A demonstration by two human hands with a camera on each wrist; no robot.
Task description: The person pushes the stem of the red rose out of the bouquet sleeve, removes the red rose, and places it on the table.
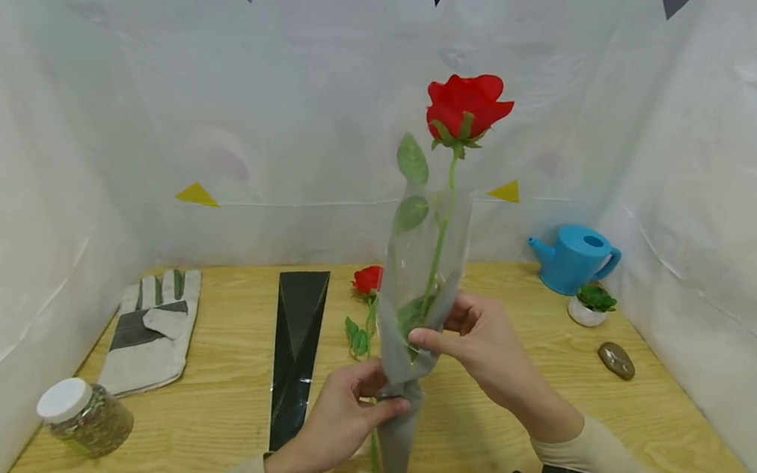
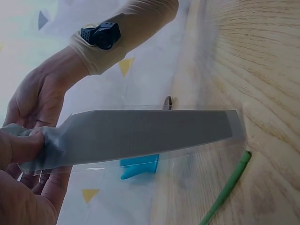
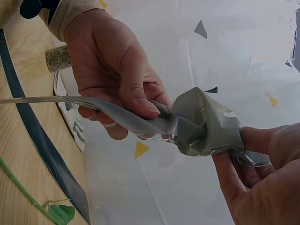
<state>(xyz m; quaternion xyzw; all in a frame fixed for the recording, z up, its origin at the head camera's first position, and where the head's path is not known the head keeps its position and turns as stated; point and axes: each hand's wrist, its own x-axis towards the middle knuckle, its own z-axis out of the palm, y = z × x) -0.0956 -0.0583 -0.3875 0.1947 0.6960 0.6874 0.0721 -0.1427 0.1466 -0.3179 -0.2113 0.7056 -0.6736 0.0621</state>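
Upright in front of me is a red rose (image 1: 468, 109) with its stem and leaves inside a clear and grey wrapping sleeve (image 1: 394, 441). The flower stands out above the sleeve's top. My left hand (image 1: 344, 414) pinches the gathered, narrow part of the sleeve between thumb and fingers. Higher up, my right hand (image 1: 490, 348) grips the sleeve's side, its thumb across the front. In the right wrist view the sleeve (image 3: 213, 124) is crumpled between both hands. Its flat tapered tail (image 2: 154, 133) extends below the left hand, toward the wooden table. The stem's lower end is hidden.
Behind the sleeve a second rose (image 1: 367, 279) lies on the table, beside a flat black sleeve (image 1: 300, 320). At left are a work glove (image 1: 148, 359) and a lidded jar (image 1: 92, 422). A blue watering can (image 1: 572, 261), potted succulent (image 1: 588, 307) and stone (image 1: 616, 360) sit right.
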